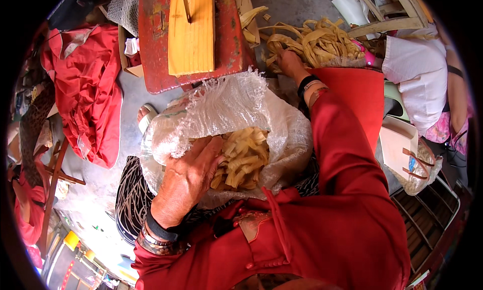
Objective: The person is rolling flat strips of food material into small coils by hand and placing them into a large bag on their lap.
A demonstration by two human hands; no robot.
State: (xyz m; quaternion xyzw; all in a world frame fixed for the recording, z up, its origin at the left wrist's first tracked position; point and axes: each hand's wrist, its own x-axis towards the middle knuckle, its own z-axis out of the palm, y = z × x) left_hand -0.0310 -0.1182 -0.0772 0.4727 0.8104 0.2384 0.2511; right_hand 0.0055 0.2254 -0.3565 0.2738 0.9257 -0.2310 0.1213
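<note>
A white woven sack [287, 134] stands open in front of me, its rim frayed, with short flat yellow strips [244, 159] inside. My left hand [188, 174] lies over the left of the sack's mouth, fingers stretched toward the strips and their tips partly hidden. Farther off, my right hand [293, 63] reaches to the left edge of a heap of long, pale yellow dried strips [327, 43]. Its fingers curl in on strips there, and the pile and shadow partly hide them.
Beyond the sack is a worn red stool [153, 43] bearing a yellow wooden block [191, 43] with a blade-like piece on it. A red board [359, 96] lies under my right arm. Red cloth [85, 89] hangs at left. A person in white cloth [415, 78] sits at right.
</note>
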